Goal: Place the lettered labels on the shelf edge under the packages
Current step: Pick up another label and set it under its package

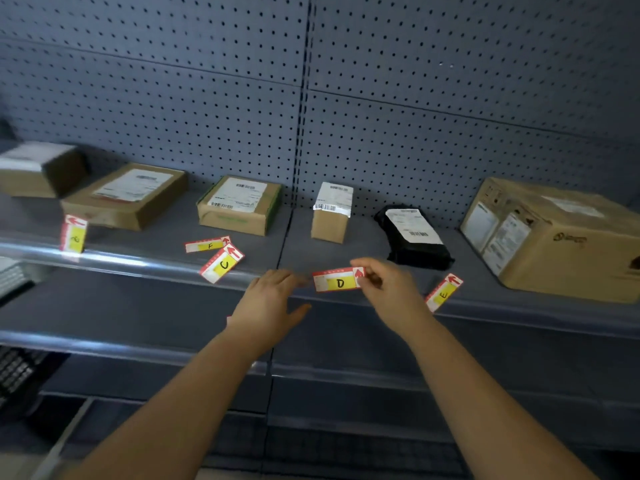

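- My right hand [384,289] pinches the D label [337,280] by its right end, over the front edge of the shelf [138,262], before the small upright box [330,216].
- My left hand [273,299], fingers loosely straight, holds nothing, just beside the label's left end.

A grey shelf backed by a pegboard wall [415,98] holds six packages in a row. From left: a blurred box [38,169], a flat box [128,195], a green-edged box [239,206], a small upright box [330,220], a black bag [415,240] and a large box [561,244]. Near the small upright box, the right hand [384,289] pinches the right end of the D label [337,280], level over the shelf edge [138,261]. The left hand [270,303] reaches with straight fingers toward its left end; contact is blurred. The F label [207,244] and C label [221,264] lie before the green-edged box, the E label [443,292] tilts right of the right hand, and an unreadable label [73,234] stands far left.
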{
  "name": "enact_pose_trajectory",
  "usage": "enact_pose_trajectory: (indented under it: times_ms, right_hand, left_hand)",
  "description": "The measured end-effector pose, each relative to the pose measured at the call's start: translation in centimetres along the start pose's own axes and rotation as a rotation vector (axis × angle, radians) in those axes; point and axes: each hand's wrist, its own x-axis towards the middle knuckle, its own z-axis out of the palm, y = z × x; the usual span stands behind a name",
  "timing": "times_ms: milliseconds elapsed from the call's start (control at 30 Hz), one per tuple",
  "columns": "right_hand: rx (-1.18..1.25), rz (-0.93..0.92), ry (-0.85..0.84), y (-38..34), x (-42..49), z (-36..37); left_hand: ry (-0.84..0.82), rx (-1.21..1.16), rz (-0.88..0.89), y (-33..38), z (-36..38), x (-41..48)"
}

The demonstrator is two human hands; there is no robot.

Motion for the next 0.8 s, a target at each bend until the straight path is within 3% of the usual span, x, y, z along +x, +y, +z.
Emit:
enact_pose_trajectory:
  times_ms: [200,800]
  right_hand:
    - [-0.085,-0.154,-0.058,2.4,2.1,-1.1]
    - [-0.083,-0.212,-0.043,4.5,4.5,-1.5]
  left_hand:
    - [-0.015,0.081,-0.069,1.2,2.8,0.2]
    - [0.02,0.243,-0.129,1.4,5.9,2.3]
